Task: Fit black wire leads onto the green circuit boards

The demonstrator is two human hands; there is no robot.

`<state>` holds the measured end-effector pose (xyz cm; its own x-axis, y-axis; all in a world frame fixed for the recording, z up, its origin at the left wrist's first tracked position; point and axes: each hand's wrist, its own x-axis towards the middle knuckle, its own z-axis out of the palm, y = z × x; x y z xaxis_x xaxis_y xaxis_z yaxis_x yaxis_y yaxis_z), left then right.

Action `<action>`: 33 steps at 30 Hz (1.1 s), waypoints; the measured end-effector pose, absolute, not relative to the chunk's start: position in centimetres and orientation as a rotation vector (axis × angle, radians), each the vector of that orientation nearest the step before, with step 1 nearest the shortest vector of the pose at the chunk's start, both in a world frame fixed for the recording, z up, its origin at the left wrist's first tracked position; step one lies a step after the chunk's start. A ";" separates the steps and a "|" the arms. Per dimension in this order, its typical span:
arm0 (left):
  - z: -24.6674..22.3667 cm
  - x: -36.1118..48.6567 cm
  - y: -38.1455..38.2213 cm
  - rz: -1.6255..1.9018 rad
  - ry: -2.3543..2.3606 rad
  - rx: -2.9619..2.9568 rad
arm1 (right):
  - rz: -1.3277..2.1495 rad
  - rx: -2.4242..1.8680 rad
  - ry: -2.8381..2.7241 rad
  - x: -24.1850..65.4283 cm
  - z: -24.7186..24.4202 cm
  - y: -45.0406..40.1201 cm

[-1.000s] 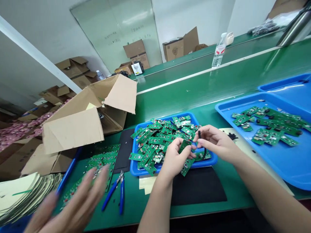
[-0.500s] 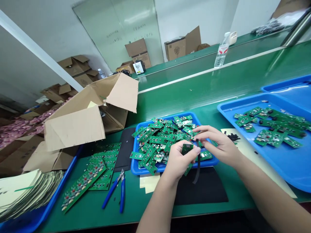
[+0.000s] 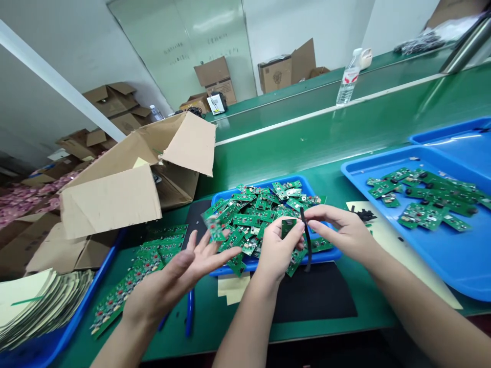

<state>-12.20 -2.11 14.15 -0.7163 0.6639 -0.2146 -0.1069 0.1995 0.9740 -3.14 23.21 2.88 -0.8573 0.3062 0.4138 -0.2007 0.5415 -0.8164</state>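
Note:
My left hand pinches a small green circuit board, its upper end showing above the fingers. A thin black strip hangs down between my two hands. At the strip's upper end are the curled fingertips of my right hand. Both hands are over the near right part of a blue tray heaped with green circuit boards. Below them lies a black mat. Another person's open hand, palm up, reaches in from the lower left; a blurred circuit board is at its fingertips.
Blue pliers and circuit board panels lie left, partly behind the other person's arm. A cardboard box stands behind them. Right are a larger blue tray with boards and black pieces on paper. Farther back stands a bottle.
Another person's hand has come in from the lower left with a board by its fingers, covering part of the pliers. The black strip's upper end now stands higher between my hands.

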 end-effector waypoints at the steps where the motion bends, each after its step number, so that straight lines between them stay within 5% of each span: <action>1: 14.3 -12.1 -2.0 1.596 1.787 0.487 | 1.361 -0.112 -2.235 -3.1 3.0 23.0; 10: 4.4 -8.8 10.8 1.896 1.227 0.290 | 1.016 -0.101 -2.118 -2.9 3.6 22.8; 33: 4.6 -9.2 9.9 1.778 1.358 0.368 | 0.951 0.308 -2.358 -3.1 3.1 23.2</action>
<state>-9.18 9.87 4.55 -0.5984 0.7612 -0.2501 -0.4416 -0.0528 0.8957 -3.08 23.19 3.07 -0.8096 0.0005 0.5870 -0.4068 0.7204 -0.5617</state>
